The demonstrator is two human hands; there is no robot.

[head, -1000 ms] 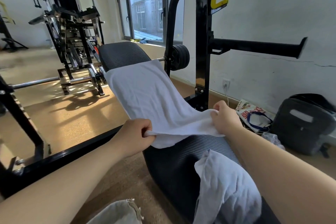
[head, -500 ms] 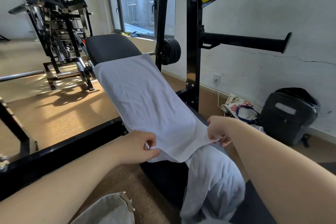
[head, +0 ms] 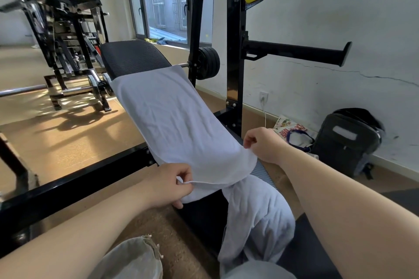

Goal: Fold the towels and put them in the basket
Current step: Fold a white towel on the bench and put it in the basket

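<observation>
**Soft, light, limp: hold by the corners**

Clamped at the near left corner by the left fingers, hem nipped between thumb and forefinger of the left hand. Pinched likewise at the near right corner by the right fingers, with the right hand a little higher. Stretched between the two grips: the near edge of a pale towel, raised just off the surface. Spread lengthwise up the slope beyond that, far edge lying flat short of the top. Draped off the near end of the same surface, partly under the first: a second towel, crumpled and not yet folded. Sitting on the floor below the left forearm: what looks like the cloth basket, only its rim in view.

Judged thin, light and floppy, with no stiffness of its own. Likely to sag in the middle and to drag wrinkles wherever gripped away from an edge. Best held right at the corners, hem taut between both hands, and carried over to meet the far corners squarely. Little risk of slipping from a pinch; more risk of sliding sideways off the narrow, sloped surface once let go.
</observation>
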